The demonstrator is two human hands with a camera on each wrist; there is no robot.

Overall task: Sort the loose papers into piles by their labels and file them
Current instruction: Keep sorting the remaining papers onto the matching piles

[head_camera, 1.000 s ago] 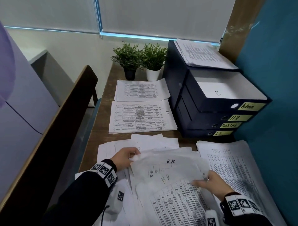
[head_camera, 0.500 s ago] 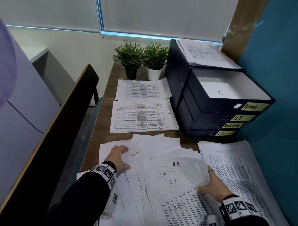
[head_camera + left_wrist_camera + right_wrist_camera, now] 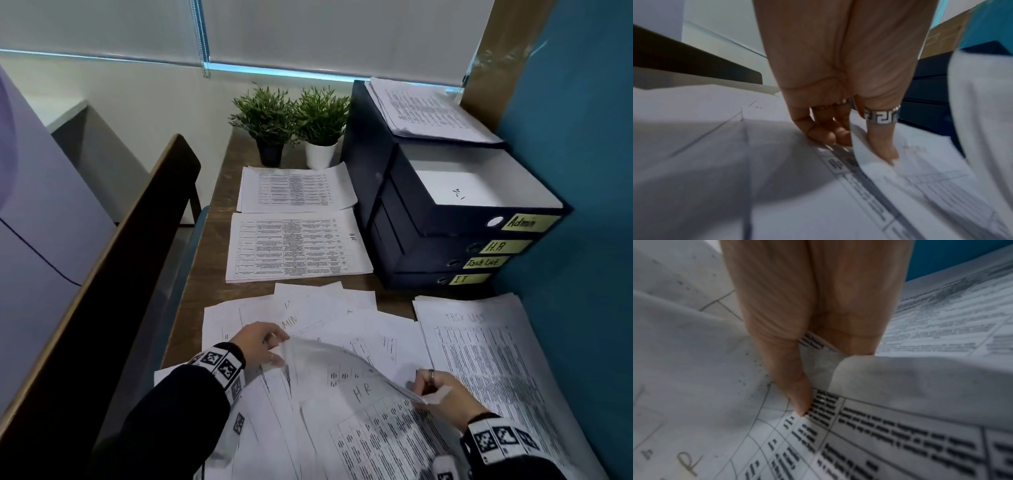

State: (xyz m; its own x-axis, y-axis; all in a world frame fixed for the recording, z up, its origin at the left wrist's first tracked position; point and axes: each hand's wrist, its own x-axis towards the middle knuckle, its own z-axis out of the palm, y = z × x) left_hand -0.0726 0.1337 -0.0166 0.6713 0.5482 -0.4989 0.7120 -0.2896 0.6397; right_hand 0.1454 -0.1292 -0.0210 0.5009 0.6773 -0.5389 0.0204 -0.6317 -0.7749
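A heap of loose papers (image 3: 342, 404) covers the near end of the desk. Both hands hold one sheet (image 3: 329, 356) that arches up above the heap, its underside facing me. My left hand (image 3: 263, 346) pinches its left corner between thumb and fingers (image 3: 879, 146). My right hand (image 3: 442, 394) pinches the right corner, thumb (image 3: 797, 394) on the paper. A sheet marked HR (image 3: 363, 390) lies under the arch. Sorted piles lie beyond: an HR pile (image 3: 294, 246), another pile (image 3: 294, 190) behind it, and a Task List pile (image 3: 496, 359) at the right.
Stacked dark box files (image 3: 445, 219) labelled Admin, H.R, Task List and IT stand at the right, with papers (image 3: 424, 109) on top. Two small potted plants (image 3: 294, 126) sit at the desk's far end. A dark partition (image 3: 113, 274) runs along the left, a blue wall (image 3: 582, 171) along the right.
My left hand came back from the ADMIN sheet to the heap and took the left corner of a sheet. Both hands have lifted that sheet so it bows upward.
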